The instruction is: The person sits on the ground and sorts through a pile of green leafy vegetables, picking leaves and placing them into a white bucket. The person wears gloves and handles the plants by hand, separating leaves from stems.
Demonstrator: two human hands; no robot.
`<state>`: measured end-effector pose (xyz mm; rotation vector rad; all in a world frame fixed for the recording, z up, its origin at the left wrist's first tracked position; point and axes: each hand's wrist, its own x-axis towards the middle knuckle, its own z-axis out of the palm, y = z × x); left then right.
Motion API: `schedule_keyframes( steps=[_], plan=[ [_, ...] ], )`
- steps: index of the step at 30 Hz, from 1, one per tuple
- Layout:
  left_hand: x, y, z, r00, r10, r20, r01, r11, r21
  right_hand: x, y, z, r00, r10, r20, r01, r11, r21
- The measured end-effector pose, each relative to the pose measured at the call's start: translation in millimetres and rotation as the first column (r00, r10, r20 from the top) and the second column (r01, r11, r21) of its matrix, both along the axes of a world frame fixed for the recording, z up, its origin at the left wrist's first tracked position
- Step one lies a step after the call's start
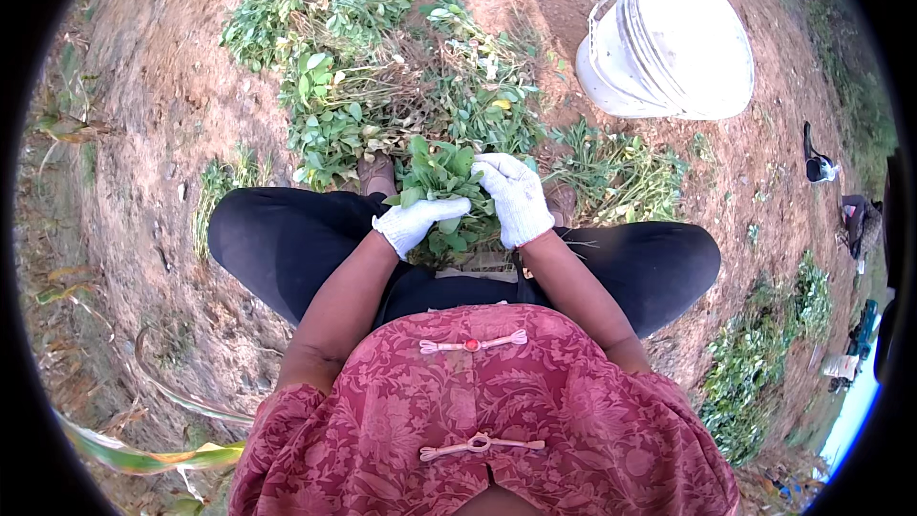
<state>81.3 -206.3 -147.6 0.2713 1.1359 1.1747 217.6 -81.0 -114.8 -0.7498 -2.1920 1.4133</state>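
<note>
A bunch of leafy green plants (442, 170) is held above the ground between my knees. My left hand (421, 221), in a white knit glove, grips it from below left, its thumb lying across the leaves. On the other side, my right hand (514, 195), gloved alike, has its fingers curled at the right edge of the leaves. Whether those fingers pinch anything is hidden. Just beyond both hands lies a large heap of uprooted plants (412, 89), with green leaves and tangled brown stems.
A white plastic bucket (663, 43) with a wire handle stands at the far right. A smaller plant pile (630, 179) lies beyond my right knee, and another leafy pile (752, 365) farther right. Long dry-edged leaves (154, 460) reach in from the lower left over bare reddish soil.
</note>
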Motion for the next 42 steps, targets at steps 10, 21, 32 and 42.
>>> schedule_keyframes(
  steps=[10,21,32,42],
  plan=[
    [-0.4,0.8,4.5,0.996,0.075,-0.045,-0.075,0.997,0.0,4.6,12.4,8.8,0.958,-0.276,-0.082,0.166,0.763,-0.625],
    [4.5,2.5,5.0,0.993,-0.033,-0.111,0.038,0.998,0.043,1.0,0.6,-7.3,0.967,-0.241,-0.082,0.176,0.864,-0.471],
    [3.9,4.0,3.3,0.987,-0.037,-0.158,0.034,0.999,-0.022,6.1,12.5,20.5,0.991,-0.133,0.027,0.118,0.754,-0.647],
    [5.7,2.2,3.1,0.978,-0.068,-0.197,0.072,0.997,0.013,5.7,0.7,-4.1,0.993,0.058,0.104,-0.083,0.963,0.256]
  ],
)
